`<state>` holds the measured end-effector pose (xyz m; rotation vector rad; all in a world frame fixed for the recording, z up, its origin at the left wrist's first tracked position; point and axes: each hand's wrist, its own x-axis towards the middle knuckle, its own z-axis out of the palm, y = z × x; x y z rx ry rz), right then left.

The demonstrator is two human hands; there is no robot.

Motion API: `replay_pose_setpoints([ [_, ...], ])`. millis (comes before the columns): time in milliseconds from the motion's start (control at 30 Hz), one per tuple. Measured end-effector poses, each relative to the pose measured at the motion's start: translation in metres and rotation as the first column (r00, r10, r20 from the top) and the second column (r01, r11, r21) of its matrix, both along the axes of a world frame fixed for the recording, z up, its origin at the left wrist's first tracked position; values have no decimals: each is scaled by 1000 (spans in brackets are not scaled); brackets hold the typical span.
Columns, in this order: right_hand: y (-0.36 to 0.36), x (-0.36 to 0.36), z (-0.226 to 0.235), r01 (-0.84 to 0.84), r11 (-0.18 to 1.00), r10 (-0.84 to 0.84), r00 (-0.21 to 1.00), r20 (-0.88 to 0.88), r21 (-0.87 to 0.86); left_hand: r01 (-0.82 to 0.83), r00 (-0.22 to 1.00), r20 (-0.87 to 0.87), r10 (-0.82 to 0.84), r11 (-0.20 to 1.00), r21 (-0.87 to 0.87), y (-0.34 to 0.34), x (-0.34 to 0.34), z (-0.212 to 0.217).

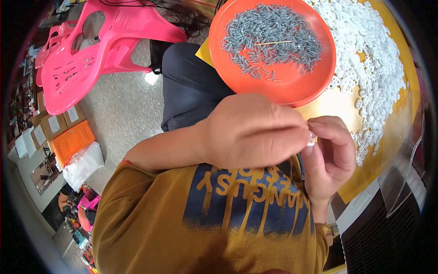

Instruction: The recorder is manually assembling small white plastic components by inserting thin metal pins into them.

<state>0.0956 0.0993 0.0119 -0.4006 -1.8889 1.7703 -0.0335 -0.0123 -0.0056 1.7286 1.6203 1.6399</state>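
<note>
In front of my chest, my two hands meet at the fingertips. Thumb and finger of my right hand (327,157) pinch a small white plastic piece (311,139). My left hand (260,132) is closed, back upward, with its fingertips pressed against the same spot; whatever its fingers grip is hidden behind the hand. Just beyond them stands a round orange-red basin (292,86) holding a heap of small grey metal pieces (273,32), too small to name surely. A thin wooden stick (273,43) lies across that heap.
Many loose white plastic pieces (372,55) are spread over the yellow table (337,107) on the right. A pink plastic chair (77,68) stands at far left. Cardboard boxes (57,125), an orange packet (73,141) and a white bag (84,164) sit on the left.
</note>
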Motion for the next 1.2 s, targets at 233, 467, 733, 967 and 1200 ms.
replay_pose_setpoints([
  [233, 2, 5, -3, -71, 995, 66, 996, -67, -71, -39, 914, -378, 147, 959, 280, 1, 4, 0],
  [467, 1, 8, -4, -28, 999, 29, 997, -66, 24, -46, 885, -437, 162, 964, 263, -1, 5, 2],
  [733, 6, 8, -5, -4, 955, 39, 993, -112, 296, -66, 901, -409, 144, 978, 199, -4, 8, 5],
  [967, 4, 12, -8, 27, 953, -2, 997, -81, 303, 40, 975, -212, -60, 995, -96, -4, 10, 12],
  [1200, 3, 14, -6, -5, 994, 4, 1000, 12, 112, 241, 642, 761, 97, 916, -320, -4, 22, 19],
])
